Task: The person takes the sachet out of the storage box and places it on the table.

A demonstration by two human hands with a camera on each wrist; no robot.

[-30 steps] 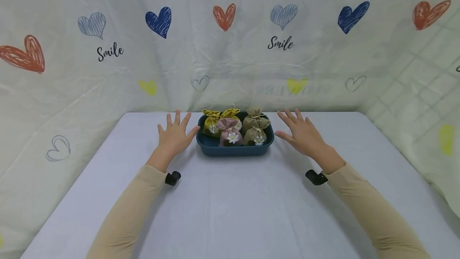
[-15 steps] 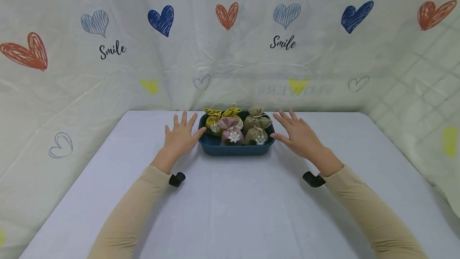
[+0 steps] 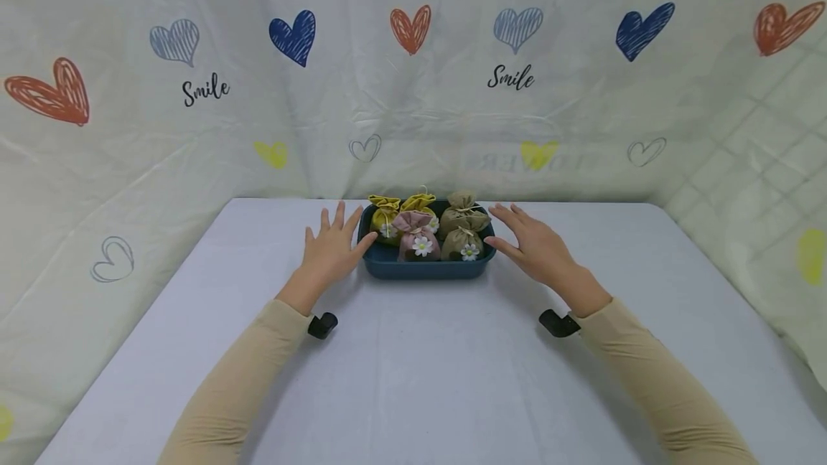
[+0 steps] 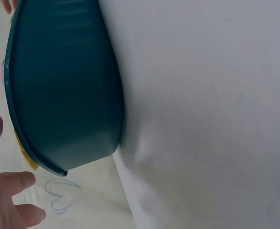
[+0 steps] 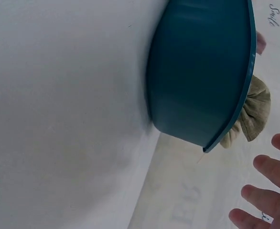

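Observation:
A dark blue-green plastic basin [image 3: 426, 271] stands near the table's back edge. In it sit small drawstring pouches: a pink pouch [image 3: 413, 227] with a white flower, two yellow ones such as the left yellow pouch [image 3: 385, 215], and two tan ones, the front tan pouch [image 3: 461, 237] bearing a flower. My left hand [image 3: 332, 250], fingers spread, is at the basin's left end, its thumb overlapping the rim in the head view. At the right end is my right hand [image 3: 539, 246], fingers extended, fingertips by the rim. Neither hand holds anything.
The white table [image 3: 426, 364] runs back to a pale curtain [image 3: 439, 106] printed with hearts and "Smile". A small black wrist camera [image 3: 323, 325] sits at the left cuff, another black wrist camera [image 3: 558, 323] at the right cuff.
Both hands have moved inward toward the basin's ends, the left going right and the right going left. The basin and pouches stay in place; the head view has shifted slightly.

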